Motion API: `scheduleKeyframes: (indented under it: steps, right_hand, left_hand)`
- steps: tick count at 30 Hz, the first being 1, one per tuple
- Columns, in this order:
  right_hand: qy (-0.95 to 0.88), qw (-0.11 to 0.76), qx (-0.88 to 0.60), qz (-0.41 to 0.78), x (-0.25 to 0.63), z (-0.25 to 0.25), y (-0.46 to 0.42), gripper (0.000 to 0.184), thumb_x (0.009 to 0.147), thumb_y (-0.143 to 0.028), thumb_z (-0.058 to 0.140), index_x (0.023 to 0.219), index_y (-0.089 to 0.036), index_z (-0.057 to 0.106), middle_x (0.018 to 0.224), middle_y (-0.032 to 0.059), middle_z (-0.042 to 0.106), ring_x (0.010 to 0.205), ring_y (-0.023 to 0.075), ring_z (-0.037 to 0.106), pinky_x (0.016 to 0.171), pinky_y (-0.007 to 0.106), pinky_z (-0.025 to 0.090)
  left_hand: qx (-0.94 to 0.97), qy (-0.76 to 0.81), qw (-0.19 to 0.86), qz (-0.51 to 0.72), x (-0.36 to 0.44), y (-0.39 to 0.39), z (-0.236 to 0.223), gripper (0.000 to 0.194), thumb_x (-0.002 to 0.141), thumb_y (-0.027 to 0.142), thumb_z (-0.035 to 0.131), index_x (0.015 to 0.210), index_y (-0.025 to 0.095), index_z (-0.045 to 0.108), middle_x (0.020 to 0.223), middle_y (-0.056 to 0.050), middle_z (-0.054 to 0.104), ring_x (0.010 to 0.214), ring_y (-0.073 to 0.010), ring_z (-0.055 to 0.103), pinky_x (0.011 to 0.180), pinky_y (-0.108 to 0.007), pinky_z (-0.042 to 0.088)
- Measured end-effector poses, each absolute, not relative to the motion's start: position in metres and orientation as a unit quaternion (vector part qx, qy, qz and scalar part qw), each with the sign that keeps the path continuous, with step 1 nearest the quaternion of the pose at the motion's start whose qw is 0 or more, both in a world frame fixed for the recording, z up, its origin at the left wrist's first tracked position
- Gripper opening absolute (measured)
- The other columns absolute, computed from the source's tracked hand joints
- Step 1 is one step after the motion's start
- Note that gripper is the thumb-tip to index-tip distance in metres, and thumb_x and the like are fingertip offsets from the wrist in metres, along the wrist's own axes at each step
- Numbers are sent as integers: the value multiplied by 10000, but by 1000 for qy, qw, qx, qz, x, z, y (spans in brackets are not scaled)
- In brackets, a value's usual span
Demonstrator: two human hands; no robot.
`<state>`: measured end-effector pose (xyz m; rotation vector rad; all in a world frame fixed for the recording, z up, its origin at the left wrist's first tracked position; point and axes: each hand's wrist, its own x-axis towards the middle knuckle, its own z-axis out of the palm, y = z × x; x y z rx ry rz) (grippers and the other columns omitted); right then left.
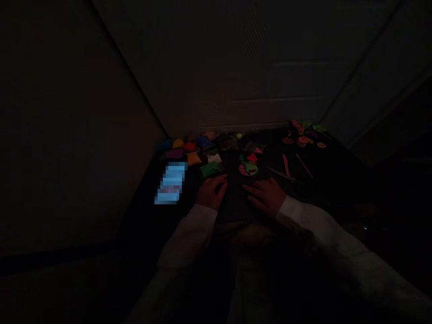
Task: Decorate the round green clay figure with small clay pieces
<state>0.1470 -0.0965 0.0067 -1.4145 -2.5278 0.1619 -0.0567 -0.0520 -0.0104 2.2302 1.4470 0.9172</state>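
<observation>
My left hand (pixel 212 192) rests on the dark table, palm down with thumb and fingers apart and nothing visible in it. Just beyond its fingertips lies a green packet (pixel 209 169), which looks like modelling clay. My right hand (pixel 266 195) lies open, its fingers stretched toward the left. Between and beyond the hands sits a small round green piece (pixel 251 170) with pink and blue bits on it. A red cone-shaped piece (pixel 252 157) stands at its far edge. The light is very dim, so fine detail is lost.
A lit phone (pixel 171 182), its screen blurred out, lies at the left. Several coloured packets (pixel 204 143) line the back. To the right are scissors (pixel 281 173), a pink plastic knife (pixel 286 165), a pink stick (pixel 304 165) and small colourful shaped pieces (pixel 302 141). Walls enclose the table (pixel 232 202).
</observation>
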Motion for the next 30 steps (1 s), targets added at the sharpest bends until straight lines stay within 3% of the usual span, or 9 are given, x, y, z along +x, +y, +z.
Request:
scheduleKeyframes:
  steps: [7, 30]
  right_hand:
    - [-886, 92, -455, 6, 145, 12, -106, 415, 841, -385, 294, 1212, -226, 391, 980, 75, 517, 878, 178, 436, 769, 363, 198]
    - [-893, 66, -446, 0, 142, 1, -100, 432, 808, -449, 329, 1188, -263, 419, 962, 79, 510, 854, 190, 421, 745, 378, 185]
  left_hand:
    - [738, 544, 141, 373, -57, -53, -11, 277, 755, 283, 440, 972, 173, 573, 861, -33, 622, 802, -128, 563, 747, -247, 450]
    - [727, 556, 150, 374, -56, -56, -10, 254, 746, 292, 449, 920, 184, 599, 881, -31, 625, 768, -124, 564, 725, -249, 458]
